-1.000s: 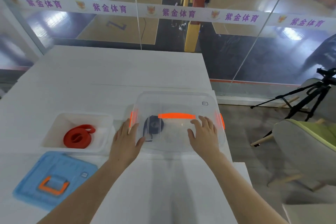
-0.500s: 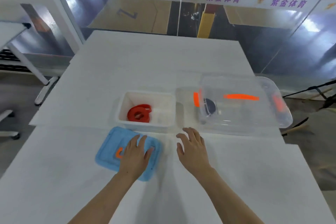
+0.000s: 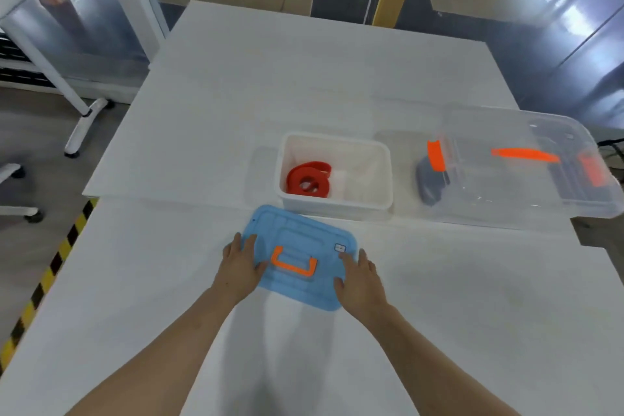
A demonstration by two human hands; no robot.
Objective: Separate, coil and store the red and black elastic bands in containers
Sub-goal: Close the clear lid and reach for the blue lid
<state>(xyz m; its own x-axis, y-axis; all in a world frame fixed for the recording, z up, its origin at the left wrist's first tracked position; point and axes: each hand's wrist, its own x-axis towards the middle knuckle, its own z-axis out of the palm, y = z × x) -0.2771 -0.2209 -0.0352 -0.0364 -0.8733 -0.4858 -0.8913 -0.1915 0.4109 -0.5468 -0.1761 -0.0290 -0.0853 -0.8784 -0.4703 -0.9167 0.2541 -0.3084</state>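
A coiled red elastic band lies in the open white container at the table's middle. To its right stands a clear container with its lid on and orange latches; the coiled black band shows dimly through its left end. A blue lid with an orange handle lies just in front of the white container. My left hand grips the lid's left edge and my right hand grips its right edge.
The white table has a seam running across it behind the lid. On the floor at the left run a yellow-black striped tape and a white table leg. The clear container reaches the table's right edge.
Both hands left the clear container's lid and moved left to the blue lid. The left hand arrived first; now both hands hold its edges. My view swung left and down.
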